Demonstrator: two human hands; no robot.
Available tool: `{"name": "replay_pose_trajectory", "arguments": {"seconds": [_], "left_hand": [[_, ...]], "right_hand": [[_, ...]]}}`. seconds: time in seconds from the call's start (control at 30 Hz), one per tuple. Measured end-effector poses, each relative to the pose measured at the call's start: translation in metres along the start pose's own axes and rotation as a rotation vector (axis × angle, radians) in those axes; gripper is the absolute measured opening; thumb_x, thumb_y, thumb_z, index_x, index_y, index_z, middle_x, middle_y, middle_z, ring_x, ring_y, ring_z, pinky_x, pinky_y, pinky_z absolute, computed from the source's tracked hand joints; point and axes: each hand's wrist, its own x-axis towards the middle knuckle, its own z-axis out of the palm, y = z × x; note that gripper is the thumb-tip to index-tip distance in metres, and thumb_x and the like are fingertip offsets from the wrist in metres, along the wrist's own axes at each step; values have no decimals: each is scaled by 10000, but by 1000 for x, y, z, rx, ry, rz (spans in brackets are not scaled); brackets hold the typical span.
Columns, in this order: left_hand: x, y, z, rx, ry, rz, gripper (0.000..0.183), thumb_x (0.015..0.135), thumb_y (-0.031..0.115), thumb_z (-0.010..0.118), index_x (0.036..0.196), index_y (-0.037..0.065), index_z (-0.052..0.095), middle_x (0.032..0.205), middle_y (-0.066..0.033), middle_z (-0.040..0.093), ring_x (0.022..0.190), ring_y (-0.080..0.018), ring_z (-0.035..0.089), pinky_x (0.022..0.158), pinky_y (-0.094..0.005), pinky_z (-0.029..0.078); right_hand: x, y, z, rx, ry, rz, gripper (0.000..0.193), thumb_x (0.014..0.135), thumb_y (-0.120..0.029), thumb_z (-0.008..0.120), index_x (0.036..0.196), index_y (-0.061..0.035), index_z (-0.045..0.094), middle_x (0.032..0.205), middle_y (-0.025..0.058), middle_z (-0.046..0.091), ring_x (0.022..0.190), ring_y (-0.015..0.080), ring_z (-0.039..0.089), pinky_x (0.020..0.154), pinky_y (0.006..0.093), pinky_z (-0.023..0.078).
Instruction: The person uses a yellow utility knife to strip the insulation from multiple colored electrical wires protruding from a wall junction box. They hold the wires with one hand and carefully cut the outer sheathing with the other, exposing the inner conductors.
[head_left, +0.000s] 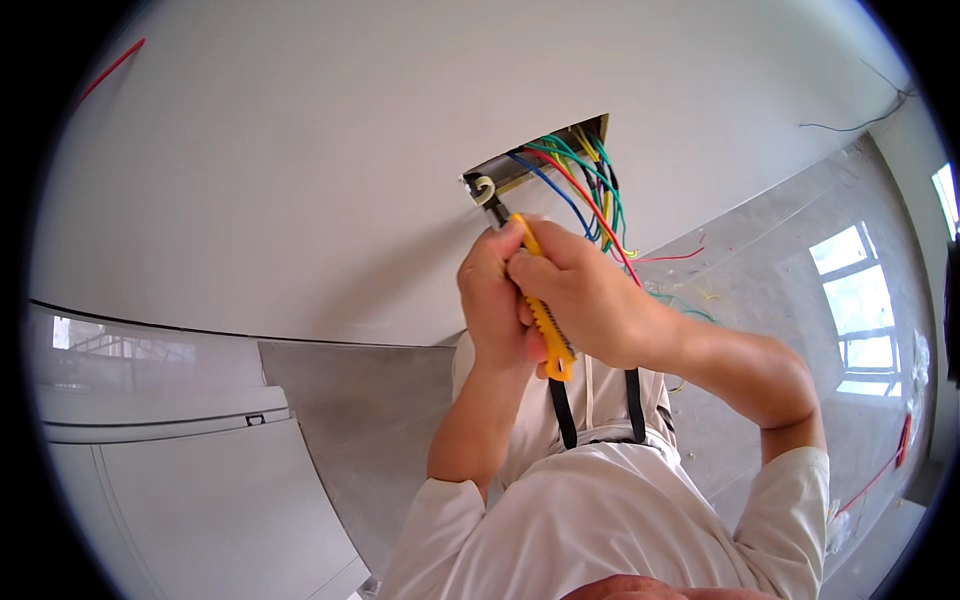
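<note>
The right hand [580, 290] is covering the middle of the yellow utility knife [552, 338] and hiding part of the left hand [490, 290], whose fingers are mostly disappearing behind the handle. At the knife's black front end, a curled pale piece [485, 188] is showing too small to identify, and whether a blade is touching it is staying unclear. The coloured wires [608, 185] are vanishing upward into the wall box [505, 169], while the right hand is blocking some below. The dark lens rim is cutting off the white cabinet [200, 490]; the lower edge is cropping the shirt [620, 520].
</note>
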Motion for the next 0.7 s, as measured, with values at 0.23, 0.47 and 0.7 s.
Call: {"name": "replay_pose_trajectory", "arguments": {"seconds": [0.23, 0.47, 0.7], "left_hand": [[9, -26, 13, -114, -128, -92, 323, 1058, 352, 503, 1036, 85, 684, 796, 26, 626, 669, -62, 575, 621, -255, 472], [12, -33, 17, -345, -192, -154, 309, 1078, 325, 474, 1043, 79, 658, 893, 9, 642, 783, -79, 610, 717, -275, 504], [6, -18, 19, -141, -44, -119, 305, 1071, 302, 474, 875, 112, 611, 793, 26, 587, 718, -56, 568, 676, -239, 478]], "right_hand": [[-11, 2, -22, -232, 108, -82, 238, 1074, -201, 451, 1152, 24, 466, 875, 131, 632, 769, 201, 671, 681, 342, 540], [-7, 1, -34, -830, -1, -190, 211, 1070, -154, 450, 1114, 36, 531, 1076, 186, 554, 884, 259, 647, 769, 359, 538], [-4, -12, -26, -1042, -130, -221, 223, 1067, -156, 441, 1091, 49, 525, 1120, 202, 547, 934, 296, 643, 821, 373, 542]]}}
